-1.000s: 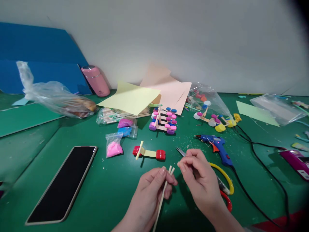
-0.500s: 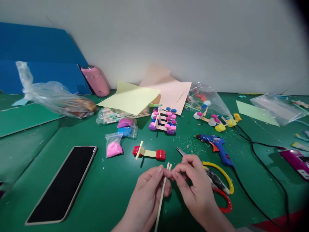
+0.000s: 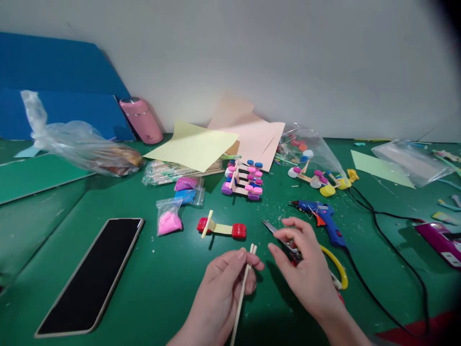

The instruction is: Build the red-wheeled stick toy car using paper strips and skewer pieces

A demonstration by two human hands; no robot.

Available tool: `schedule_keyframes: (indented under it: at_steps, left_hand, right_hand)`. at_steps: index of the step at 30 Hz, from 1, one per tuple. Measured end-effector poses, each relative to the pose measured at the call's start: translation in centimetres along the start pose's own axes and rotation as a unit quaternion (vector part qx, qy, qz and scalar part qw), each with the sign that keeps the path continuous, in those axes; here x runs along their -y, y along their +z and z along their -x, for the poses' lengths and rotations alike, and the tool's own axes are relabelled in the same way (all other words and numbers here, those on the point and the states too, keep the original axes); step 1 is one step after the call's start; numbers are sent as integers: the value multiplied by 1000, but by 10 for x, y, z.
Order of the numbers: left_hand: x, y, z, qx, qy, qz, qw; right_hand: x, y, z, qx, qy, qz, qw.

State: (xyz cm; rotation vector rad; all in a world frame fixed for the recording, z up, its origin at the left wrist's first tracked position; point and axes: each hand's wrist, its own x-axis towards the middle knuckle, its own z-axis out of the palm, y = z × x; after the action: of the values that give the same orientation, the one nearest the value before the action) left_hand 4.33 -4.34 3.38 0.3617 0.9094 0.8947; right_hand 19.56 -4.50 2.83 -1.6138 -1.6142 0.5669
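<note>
My left hand [image 3: 226, 283] pinches pale wooden sticks [image 3: 240, 302] near their upper ends; one long stick runs down toward the bottom edge. To the right, my right hand [image 3: 304, 264] has its fingers apart and holds nothing. It hovers over pliers [image 3: 268, 226] with yellow and red handles, hiding part of them. Just beyond my left hand lies a small model [image 3: 223, 229] with red wheels and a crossbar on the green table. The blue glue gun [image 3: 320, 211] rests beyond my right hand.
A black phone [image 3: 91, 276] lies at left, near bags of pink clay [image 3: 170, 222]. Farther back are a row of small wheeled models [image 3: 243, 185], yellow paper [image 3: 196, 144], a pink bottle [image 3: 142, 120] and a plastic bag [image 3: 82, 144]. A black cable [image 3: 382, 298] crosses the right side.
My right hand has moved away from the sticks to the right and its fingers have opened over the pliers. My left hand still holds the sticks in nearly the same spot.
</note>
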Motion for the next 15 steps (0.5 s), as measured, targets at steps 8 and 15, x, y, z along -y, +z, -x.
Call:
schedule_keyframes:
  at_steps: [8, 15]
  left_hand:
    - [7, -3, -3, 20, 42, -97, 994]
    - [5, -7, -1, 19, 62, -164, 984]
  right_hand:
    - [23, 9, 1, 117, -60, -81, 988]
    - [25, 4, -4, 132, -67, -67, 987]
